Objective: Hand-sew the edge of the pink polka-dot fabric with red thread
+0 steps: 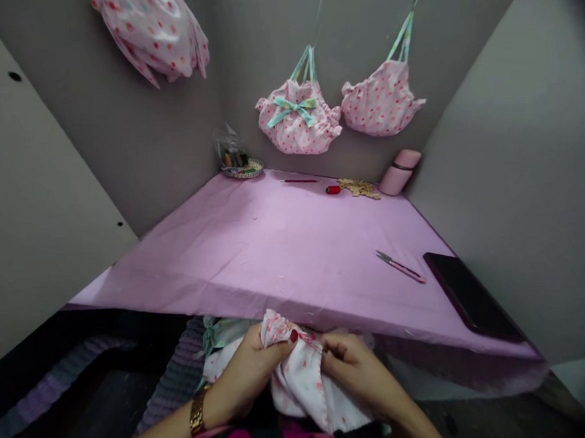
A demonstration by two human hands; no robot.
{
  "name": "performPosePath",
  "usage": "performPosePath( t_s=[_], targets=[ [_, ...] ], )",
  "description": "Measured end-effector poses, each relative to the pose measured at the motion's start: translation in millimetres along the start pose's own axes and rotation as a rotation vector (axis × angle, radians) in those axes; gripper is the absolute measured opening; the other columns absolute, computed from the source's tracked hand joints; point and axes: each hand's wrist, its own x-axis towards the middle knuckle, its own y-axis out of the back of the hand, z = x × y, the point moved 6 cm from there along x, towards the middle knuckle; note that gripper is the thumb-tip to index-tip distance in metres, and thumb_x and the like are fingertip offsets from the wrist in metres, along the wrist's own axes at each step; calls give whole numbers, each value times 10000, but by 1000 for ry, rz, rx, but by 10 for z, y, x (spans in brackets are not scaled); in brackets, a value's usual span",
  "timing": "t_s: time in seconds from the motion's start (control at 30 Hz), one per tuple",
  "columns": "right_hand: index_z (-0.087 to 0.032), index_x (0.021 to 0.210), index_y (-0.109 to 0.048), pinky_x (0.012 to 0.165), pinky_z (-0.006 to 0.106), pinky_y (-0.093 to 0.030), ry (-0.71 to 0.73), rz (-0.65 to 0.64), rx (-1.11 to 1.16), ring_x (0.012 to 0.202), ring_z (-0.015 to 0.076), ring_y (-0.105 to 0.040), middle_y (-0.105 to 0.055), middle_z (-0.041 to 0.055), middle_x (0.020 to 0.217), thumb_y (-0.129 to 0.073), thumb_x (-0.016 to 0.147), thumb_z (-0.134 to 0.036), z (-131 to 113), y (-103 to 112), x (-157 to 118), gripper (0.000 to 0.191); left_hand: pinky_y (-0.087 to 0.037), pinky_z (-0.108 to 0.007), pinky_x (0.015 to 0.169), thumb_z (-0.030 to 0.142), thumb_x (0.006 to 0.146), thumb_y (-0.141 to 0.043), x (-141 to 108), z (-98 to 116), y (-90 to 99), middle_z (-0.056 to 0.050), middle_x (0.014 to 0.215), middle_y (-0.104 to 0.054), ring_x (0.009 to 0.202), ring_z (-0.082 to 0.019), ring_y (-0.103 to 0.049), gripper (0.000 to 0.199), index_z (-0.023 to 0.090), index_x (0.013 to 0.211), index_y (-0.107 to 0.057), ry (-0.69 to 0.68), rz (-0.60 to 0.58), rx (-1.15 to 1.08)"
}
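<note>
White cloth with red dots [301, 376] lies over the lap, just below the table's front edge. My left hand [255, 363], with a gold watch at the wrist, pinches a gathered part of it, the red-nailed thumb on top. Beside it on the right, my right hand [345, 359] is closed at the cloth's upper edge, fingertips together. Whether a needle or thread is between those fingertips is too small to tell. A green ribbon bow [211, 335] shows on the cloth left of my left hand.
On the pink-covered table [281, 238] are thread snips [400, 267], a dark tablet-like object [472, 295], a red spool [333, 190], a red pencil [299, 181], a pink bottle [400, 172] and a round basket [246, 169]. Dotted cloth bags [301, 129] hang behind.
</note>
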Motion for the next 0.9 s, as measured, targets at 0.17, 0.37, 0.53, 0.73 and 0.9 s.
performPosePath(
  t_s=[0.17,0.37,0.53,0.73,0.9],
  targets=[
    [-154,710,-560,468,190,-285,-32,283,309,488,67,-348,-440,-39,558,-605,769,-388,-8,417,-139,245,-443,-263,695,194,720,-606,20,-32,48,-57,743,-671,700,-168,-583,129,119,808,-664,5,40,39],
    [-172,595,-584,448,218,-306,63,256,299,473,91,-375,-452,-11,501,-655,689,-502,-337,550,-389,351,-442,-251,704,190,737,-589,25,-22,25,-48,752,-671,736,-172,-583,109,128,790,-660,-11,25,98],
    [-174,795,-643,501,212,-356,19,52,172,529,96,-455,-515,-7,582,-628,741,-450,-266,229,-239,282,-432,-245,665,172,718,-589,28,-25,24,-41,714,-653,676,-150,-567,76,128,760,-636,-10,20,64],
    [-157,807,-567,470,203,-361,-147,-77,395,454,76,-460,-541,-25,575,-635,739,-376,38,-100,-22,239,-407,-229,616,144,688,-576,21,-14,-2,-26,669,-626,625,-131,-537,72,124,731,-631,22,-4,67],
    [-140,707,-539,478,188,-320,-107,140,437,488,59,-414,-485,-36,572,-653,732,-367,13,141,-71,255,-396,-220,607,152,692,-599,15,4,19,-8,658,-607,621,-119,-521,36,130,714,-617,-7,32,56]
  ],
)
